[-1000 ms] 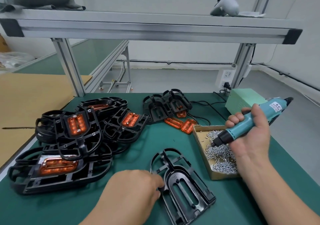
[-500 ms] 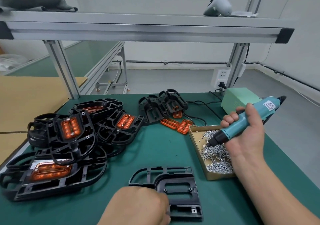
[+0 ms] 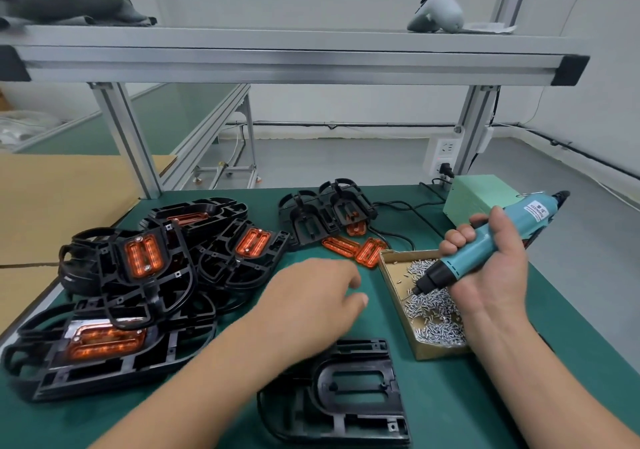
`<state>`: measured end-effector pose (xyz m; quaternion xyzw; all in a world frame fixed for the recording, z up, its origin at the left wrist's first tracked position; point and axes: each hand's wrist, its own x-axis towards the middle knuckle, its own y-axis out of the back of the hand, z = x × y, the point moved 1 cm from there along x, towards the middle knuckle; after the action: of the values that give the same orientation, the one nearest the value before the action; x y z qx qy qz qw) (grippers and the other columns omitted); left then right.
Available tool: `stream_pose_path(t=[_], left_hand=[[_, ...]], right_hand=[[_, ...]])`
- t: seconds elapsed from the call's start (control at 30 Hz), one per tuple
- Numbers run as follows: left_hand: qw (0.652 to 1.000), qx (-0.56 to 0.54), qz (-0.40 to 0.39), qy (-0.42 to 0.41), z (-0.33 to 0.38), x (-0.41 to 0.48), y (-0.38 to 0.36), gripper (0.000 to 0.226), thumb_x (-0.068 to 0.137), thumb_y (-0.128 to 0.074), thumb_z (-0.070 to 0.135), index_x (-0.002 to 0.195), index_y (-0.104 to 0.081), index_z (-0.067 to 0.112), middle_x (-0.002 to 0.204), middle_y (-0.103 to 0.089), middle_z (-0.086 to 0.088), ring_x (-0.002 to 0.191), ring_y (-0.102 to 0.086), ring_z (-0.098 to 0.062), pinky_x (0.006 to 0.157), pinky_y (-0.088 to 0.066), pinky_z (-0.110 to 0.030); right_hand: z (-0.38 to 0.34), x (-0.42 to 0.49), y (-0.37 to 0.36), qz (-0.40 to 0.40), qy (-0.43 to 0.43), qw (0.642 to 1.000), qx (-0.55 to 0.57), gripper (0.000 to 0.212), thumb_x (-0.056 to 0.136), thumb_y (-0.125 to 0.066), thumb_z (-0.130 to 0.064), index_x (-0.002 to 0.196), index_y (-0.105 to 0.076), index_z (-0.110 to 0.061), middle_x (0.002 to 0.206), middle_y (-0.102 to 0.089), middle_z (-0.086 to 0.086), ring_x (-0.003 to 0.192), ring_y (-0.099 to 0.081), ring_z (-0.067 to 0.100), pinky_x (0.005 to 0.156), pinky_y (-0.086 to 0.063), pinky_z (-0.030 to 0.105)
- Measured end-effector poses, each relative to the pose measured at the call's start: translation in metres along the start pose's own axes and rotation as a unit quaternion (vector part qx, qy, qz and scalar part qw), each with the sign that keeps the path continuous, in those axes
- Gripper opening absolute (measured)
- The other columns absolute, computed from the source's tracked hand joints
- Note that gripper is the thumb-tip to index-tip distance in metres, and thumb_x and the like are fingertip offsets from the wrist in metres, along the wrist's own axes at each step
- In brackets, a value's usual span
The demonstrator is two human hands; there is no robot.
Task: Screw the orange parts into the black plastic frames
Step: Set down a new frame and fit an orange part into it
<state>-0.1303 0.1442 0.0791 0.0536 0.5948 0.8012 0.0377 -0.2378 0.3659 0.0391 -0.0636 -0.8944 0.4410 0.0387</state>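
Gripping teal screwdriver [image 3: 481,246] in right hand [image 3: 495,275], bit down among screws [image 3: 433,310] in cardboard box [image 3: 440,352]. Hovering motion-blurred left hand [image 3: 311,296] left of box, fingers loose, holding nothing. Partly hiding empty black frame [image 3: 356,389], nearer than box, under forearm. Showing loose orange parts [image 3: 356,251] just beside box's far-left corner.

Motion blur on left hand [image 3: 311,296]; finger detail unclear. Its forearm covers the left end of the near black frame [image 3: 360,362]. Electric screwdriver [image 3: 460,263]: bit tip lost among screws [image 3: 433,310], label print unreadable. Grey cloth [image 3: 69,2] cut by top-left edge.
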Motion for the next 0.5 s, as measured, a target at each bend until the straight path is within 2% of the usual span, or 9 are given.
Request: stream_pose_path(t=[0.07, 0.17, 0.33, 0.37, 0.43, 0.5], left_hand=[[1.000, -0.006, 0.003, 0.003, 0.001, 0.035, -0.009, 0.031, 0.100, -0.055, 0.048, 0.125, -0.065, 0.032, 0.119, -0.071, 0.005, 0.115, -0.063, -0.022, 0.090, -0.051, -0.036], [1.000, 0.010, 0.016, -0.017, 0.003, 0.078, -0.025, 0.025, 0.098, -0.054, 0.035, 0.118, -0.068, 0.026, 0.111, -0.072, 0.002, 0.106, -0.067, -0.026, 0.084, -0.057, -0.040], [0.999, 0.032, -0.003, -0.042, -0.003, 0.119, -0.043, 0.033, 0.104, -0.051, 0.029, 0.135, -0.061, 0.030, 0.126, -0.071, 0.002, 0.116, -0.065, -0.027, 0.087, -0.058, -0.044], [0.998, 0.035, -0.011, -0.043, -0.005, 0.123, -0.047, 0.029, 0.105, -0.051, 0.029, 0.131, -0.061, 0.031, 0.123, -0.071, 0.002, 0.114, -0.065, -0.027, 0.085, -0.057, -0.044], [0.998, 0.045, -0.028, -0.043, -0.008, 0.130, -0.053, 0.015, 0.106, -0.049, 0.028, 0.110, -0.063, 0.030, 0.108, -0.070, 0.004, 0.104, -0.065, -0.027, 0.076, -0.055, -0.040], [0.997, 0.051, -0.028, -0.042, -0.010, 0.133, -0.056, 0.019, 0.105, -0.048, 0.027, 0.101, -0.067, 0.027, 0.100, -0.070, 0.003, 0.097, -0.065, -0.027, 0.073, -0.055, -0.039]], right_hand=[[0.001, 0.000, 0.000, 0.001, 0.001, 1.000, -0.001, 0.024, 0.100, -0.070, -0.035, 0.089, -0.061, -0.016, 0.073, -0.048, -0.002, 0.064, -0.048, 0.012, 0.060, -0.046, 0.024], [0.000, 0.001, -0.001, 0.003, 0.002, 1.000, -0.005, 0.024, 0.099, -0.071, -0.035, 0.090, -0.061, -0.016, 0.073, -0.048, -0.001, 0.063, -0.048, 0.012, 0.060, -0.047, 0.024], [0.001, 0.001, 0.001, 0.002, -0.002, 1.000, -0.006, 0.024, 0.100, -0.070, -0.035, 0.091, -0.060, -0.015, 0.073, -0.048, -0.001, 0.063, -0.049, 0.012, 0.058, -0.047, 0.024], [0.001, 0.001, 0.001, 0.001, -0.003, 1.000, -0.007, 0.024, 0.100, -0.070, -0.035, 0.091, -0.060, -0.015, 0.073, -0.048, -0.001, 0.063, -0.049, 0.012, 0.058, -0.048, 0.024], [0.002, 0.002, 0.001, -0.001, -0.005, 1.000, -0.008, 0.024, 0.099, -0.070, -0.035, 0.091, -0.060, -0.015, 0.073, -0.048, -0.001, 0.063, -0.049, 0.012, 0.057, -0.048, 0.024], [0.002, 0.003, 0.001, -0.001, -0.007, 1.000, -0.007, 0.024, 0.099, -0.070, -0.035, 0.091, -0.060, -0.015, 0.073, -0.048, -0.001, 0.062, -0.049, 0.012, 0.057, -0.047, 0.024]])
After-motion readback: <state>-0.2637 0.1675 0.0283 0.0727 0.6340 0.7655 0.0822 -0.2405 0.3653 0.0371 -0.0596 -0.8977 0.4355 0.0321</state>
